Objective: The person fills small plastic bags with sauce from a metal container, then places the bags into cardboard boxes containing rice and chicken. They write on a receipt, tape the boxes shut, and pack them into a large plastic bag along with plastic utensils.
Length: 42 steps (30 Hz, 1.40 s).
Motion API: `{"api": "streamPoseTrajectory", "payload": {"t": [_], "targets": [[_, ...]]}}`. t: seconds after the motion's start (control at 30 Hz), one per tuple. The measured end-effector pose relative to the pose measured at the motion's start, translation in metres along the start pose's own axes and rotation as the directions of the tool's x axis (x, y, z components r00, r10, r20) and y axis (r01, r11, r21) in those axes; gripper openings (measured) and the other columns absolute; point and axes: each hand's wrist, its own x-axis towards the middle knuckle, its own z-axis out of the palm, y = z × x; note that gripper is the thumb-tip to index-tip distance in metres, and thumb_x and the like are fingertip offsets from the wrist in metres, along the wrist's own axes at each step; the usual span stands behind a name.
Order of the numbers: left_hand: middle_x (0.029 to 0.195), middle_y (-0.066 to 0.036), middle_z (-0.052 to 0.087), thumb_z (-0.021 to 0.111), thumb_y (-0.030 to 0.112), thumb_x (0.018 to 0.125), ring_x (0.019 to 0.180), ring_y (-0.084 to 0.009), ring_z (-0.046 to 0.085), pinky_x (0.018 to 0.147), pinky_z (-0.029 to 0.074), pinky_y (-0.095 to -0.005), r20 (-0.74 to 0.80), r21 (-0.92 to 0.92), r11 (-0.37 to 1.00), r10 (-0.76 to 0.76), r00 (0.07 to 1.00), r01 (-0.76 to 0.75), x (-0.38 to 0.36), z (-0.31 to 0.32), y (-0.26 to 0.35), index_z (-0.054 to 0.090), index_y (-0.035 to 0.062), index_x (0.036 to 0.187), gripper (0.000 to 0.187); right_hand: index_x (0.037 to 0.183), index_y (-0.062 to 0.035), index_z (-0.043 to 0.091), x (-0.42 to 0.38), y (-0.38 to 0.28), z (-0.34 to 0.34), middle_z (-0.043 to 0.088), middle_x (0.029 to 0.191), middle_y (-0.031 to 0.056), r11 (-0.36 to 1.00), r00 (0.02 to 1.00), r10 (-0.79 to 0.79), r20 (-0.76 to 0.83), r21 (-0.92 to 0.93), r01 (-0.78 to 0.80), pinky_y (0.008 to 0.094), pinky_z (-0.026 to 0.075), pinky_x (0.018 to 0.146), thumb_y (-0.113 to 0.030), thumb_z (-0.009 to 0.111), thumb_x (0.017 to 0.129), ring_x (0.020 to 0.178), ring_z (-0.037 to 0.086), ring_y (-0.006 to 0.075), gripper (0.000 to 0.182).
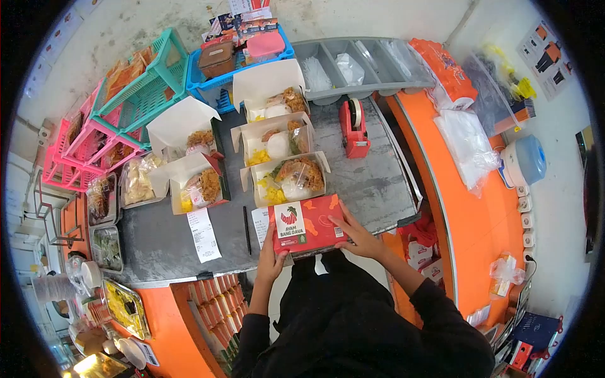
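Holding red box (313,228) clamped between left hand (270,261) and right hand (363,240), probably light, stiff but crushable, best held by opposite sides.

You wear a plain black top (353,321), its cloth softly creased. Your left sleeve (252,337) and right sleeve (446,315), in matching black, end partway along the forearms, leaving your left hand (269,259) and right hand (358,234) bare.
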Motion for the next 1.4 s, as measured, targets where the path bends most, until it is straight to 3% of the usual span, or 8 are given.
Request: {"api": "streamPoseTrajectory", "payload": {"t": [0.3,0.47,0.67,0.77,1.03,1.1,1.33,1.4], "targets": [[0.126,-0.013,0.045,0.061,0.02,0.076,0.117,-0.0314,0.042,0.093,0.037,-0.0428,0.191,0.746,0.593,0.247,0.95,-0.304,0.01,-0.017,0.032,0.056,0.0164,0.116,0.04,0.132,-0.032,0.036,-0.002,0.013,0.003,0.015,0.142,0.0192,0.917,0.988,-0.125,0.091,-0.369,0.151,0.0446,0.029,0.1,-0.02,0.057,0.081,0.128,0.025,0.0352,0.057],[0.118,-0.002,0.053,0.068,0.022,0.069,0.115,-0.0256,0.045,0.092,0.036,-0.0453,0.385,0.587,0.607,0.373,0.844,-0.536,0.029,0.008,0.019,0.062,0.0151,0.1,0.032,0.128,-0.0254,0.041,0.004,0.023,0.005,0.032,0.137,0.0123,0.714,0.969,-0.212,0.122,-0.658,0.239,0.0487,0.032,0.097,-0.021,0.057,0.081,0.12,0.039,0.0311,0.05],[0.101,0.0,0.061,0.074,0.023,0.066,0.11,-0.023,0.051,0.093,0.033,-0.047,0.173,0.587,0.698,0.386,0.906,-0.409,0.028,0.034,0.02,0.064,0.0101,0.083,0.023,0.119,-0.0096,0.05,-0.141,0.052,0.043,0.054,0.114,0.0117,0.931,0.937,0.348,0.035,0.106,-0.35,0.0362,0.042,0.084,-0.015,0.055,0.081,0.104,0.051,0.0247,0.039],[0.098,-0.001,0.062,0.073,0.023,0.066,0.108,-0.0231,0.052,0.093,0.033,-0.0472,0.153,0.576,0.711,0.391,0.907,-0.404,0.03,0.043,0.025,0.065,0.0093,0.083,0.022,0.117,-0.0033,0.052,-0.212,0.125,0.111,0.058,0.11,0.0072,0.106,0.378,0.887,0.265,0.68,-0.726,0.0334,0.042,0.084,-0.017,0.052,0.082,0.099,0.053,0.0193,0.037],[0.097,0.0,0.062,0.072,0.019,0.067,0.108,-0.0224,0.052,0.094,0.032,-0.0462,0.174,0.58,0.708,0.376,0.91,-0.404,0.038,0.061,0.033,0.065,0.0092,0.084,0.021,0.101,-0.0005,0.061,-0.232,0.172,0.103,0.063,0.096,0.0127,0.629,0.545,0.606,0.579,0.07,-0.775,0.0361,0.047,0.079,-0.017,0.05,0.082,0.085,0.061,0.0234,0.028],[0.096,0.0,0.062,0.072,0.019,0.067,0.108,-0.0222,0.052,0.094,0.032,-0.0463,0.173,0.569,0.716,0.375,0.911,-0.403,0.04,0.06,0.036,0.065,0.0093,0.084,0.02,0.088,-0.0003,0.063,-0.177,0.137,0.067,0.063,0.088,0.0181,0.598,0.566,0.783,0.259,-0.564,-0.569,0.0413,0.05,0.072,-0.015,0.052,0.078,0.081,0.062,0.0315,0.021],[0.096,-0.001,0.063,0.072,0.018,0.068,0.108,-0.0233,0.053,0.095,0.031,-0.0472,0.208,0.584,0.711,0.335,0.919,-0.391,0.04,0.06,0.035,0.065,0.0089,0.084,0.02,0.074,-0.001,0.06,-0.062,0.056,-0.036,0.061,0.075,0.0189,0.704,0.775,0.609,0.167,-0.564,-0.431,0.0443,0.048,0.063,-0.013,0.055,0.072,0.07,0.06,0.0371,0.013],[0.097,-0.001,0.062,0.072,0.016,0.068,0.109,-0.0237,0.052,0.096,0.03,-0.0493,0.205,0.578,0.724,0.318,0.926,-0.376,0.038,0.061,0.035,0.064,0.009,0.084,0.02,0.076,-0.0026,0.059,-0.002,0.039,-0.103,0.059,0.067,0.0104,0.917,0.916,0.397,0.064,0.016,-0.399,0.0336,0.047,0.058,-0.008,0.053,0.075,0.06,0.059,0.0208,0.008]]}}
